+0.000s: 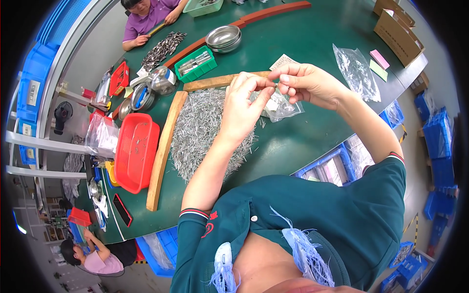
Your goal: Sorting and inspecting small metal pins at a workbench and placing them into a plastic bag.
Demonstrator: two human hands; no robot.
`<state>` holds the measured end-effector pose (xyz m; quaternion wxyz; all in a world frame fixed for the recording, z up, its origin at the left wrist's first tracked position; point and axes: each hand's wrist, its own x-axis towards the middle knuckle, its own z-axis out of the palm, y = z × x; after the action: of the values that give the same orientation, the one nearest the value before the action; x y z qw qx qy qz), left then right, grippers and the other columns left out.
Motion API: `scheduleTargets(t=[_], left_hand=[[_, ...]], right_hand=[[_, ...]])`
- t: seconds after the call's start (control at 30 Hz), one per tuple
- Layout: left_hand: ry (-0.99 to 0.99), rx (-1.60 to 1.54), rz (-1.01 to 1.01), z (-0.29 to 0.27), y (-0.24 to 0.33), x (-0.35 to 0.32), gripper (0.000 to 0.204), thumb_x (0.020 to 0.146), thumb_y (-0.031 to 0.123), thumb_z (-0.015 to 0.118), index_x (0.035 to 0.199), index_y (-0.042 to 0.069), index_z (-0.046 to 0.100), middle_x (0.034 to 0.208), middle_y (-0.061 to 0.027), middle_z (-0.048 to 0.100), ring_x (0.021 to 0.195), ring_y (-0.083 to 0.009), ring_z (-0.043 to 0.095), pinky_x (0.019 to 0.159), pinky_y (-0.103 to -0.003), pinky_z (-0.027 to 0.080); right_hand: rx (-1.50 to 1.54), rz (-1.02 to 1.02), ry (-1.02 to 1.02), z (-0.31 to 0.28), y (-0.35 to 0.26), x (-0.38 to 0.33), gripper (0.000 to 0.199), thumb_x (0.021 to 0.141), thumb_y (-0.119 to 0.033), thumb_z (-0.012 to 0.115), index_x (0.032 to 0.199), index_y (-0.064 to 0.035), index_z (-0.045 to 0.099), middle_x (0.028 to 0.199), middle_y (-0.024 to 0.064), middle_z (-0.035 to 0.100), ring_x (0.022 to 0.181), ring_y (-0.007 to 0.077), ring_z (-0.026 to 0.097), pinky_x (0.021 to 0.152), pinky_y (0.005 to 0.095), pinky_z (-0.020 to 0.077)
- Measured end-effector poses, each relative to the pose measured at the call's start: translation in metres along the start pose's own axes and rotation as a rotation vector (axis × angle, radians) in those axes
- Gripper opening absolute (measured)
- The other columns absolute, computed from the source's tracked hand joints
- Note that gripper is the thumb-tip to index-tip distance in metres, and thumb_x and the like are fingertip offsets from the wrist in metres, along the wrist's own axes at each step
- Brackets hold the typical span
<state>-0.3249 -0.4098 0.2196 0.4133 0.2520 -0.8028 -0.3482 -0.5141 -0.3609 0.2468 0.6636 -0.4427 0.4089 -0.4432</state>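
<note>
Both hands, left hand (244,100) and right hand (305,83), pinch one small silver metal pin (276,86) between fingertips (pile of thin silver metal pins (195,132) just below).

Both my forearms rise from the near edge and meet out in front of me. My left hand (243,105) is lifted with its back toward me, wrist bent, thumb and forefinger pinched together at the far tip. My right hand (308,84) comes in from the right, fingers curled, its thumb and forefinger pressed to the same spot, so the fingertips of both hands touch.
</note>
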Motion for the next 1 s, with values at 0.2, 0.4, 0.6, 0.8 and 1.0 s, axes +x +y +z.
scheduleTargets(t=[0.2,0.4,0.6,0.8,1.0], left_hand=[[0.057,-0.013,0.064,-0.0007,-0.0067,-0.0008,0.009,0.078,0.013,0.066,0.085,0.007,0.065,0.084,-0.0046,0.057,0.084,-0.0202,0.053,0.077,-0.033,0.040],[0.091,0.082,0.153,0.0016,-0.0061,-0.0014,0.008,0.078,0.013,0.067,0.086,0.011,0.066,0.084,-0.0025,0.058,0.084,-0.0205,0.053,0.077,-0.033,0.039],[0.096,0.098,0.169,0.0030,-0.0068,-0.0021,0.008,0.078,0.012,0.067,0.085,0.012,0.066,0.083,-0.0015,0.058,0.085,-0.0199,0.053,0.077,-0.033,0.039],[0.097,0.082,0.164,0.0039,-0.0075,-0.0021,0.007,0.078,0.013,0.067,0.085,0.012,0.066,0.083,-0.0014,0.059,0.085,-0.0199,0.053,0.077,-0.033,0.039],[0.084,0.070,0.145,0.0051,-0.0073,-0.0029,0.007,0.079,0.013,0.066,0.085,0.011,0.065,0.084,-0.0014,0.060,0.084,-0.0197,0.052,0.077,-0.032,0.039]], right_hand=[[0.119,0.014,0.036,-0.0054,0.0028,-0.0017,0.019,0.090,-0.019,0.058,0.102,-0.0049,0.057,0.076,-0.0029,0.058,0.065,0.0012,0.055,0.058,0.0154,0.0500],[0.037,0.085,-0.002,-0.0077,0.0069,-0.0007,0.021,0.089,-0.020,0.059,0.103,-0.0038,0.056,0.078,-0.0027,0.058,0.066,0.0019,0.056,0.059,0.0154,0.0511],[0.047,0.117,-0.014,-0.0017,0.0079,-0.0014,0.025,0.089,-0.021,0.059,0.106,-0.0032,0.055,0.079,-0.0012,0.059,0.067,0.0036,0.058,0.059,0.0166,0.0510],[0.041,0.125,-0.006,-0.0016,0.0083,-0.0015,0.028,0.088,-0.023,0.061,0.106,-0.0025,0.056,0.080,-0.0001,0.060,0.068,0.0046,0.058,0.059,0.0177,0.0508],[0.027,0.122,0.008,0.0001,0.0092,0.0000,0.022,0.087,-0.022,0.061,0.099,-0.0030,0.057,0.080,0.0006,0.061,0.067,0.0038,0.058,0.059,0.0173,0.0507]])
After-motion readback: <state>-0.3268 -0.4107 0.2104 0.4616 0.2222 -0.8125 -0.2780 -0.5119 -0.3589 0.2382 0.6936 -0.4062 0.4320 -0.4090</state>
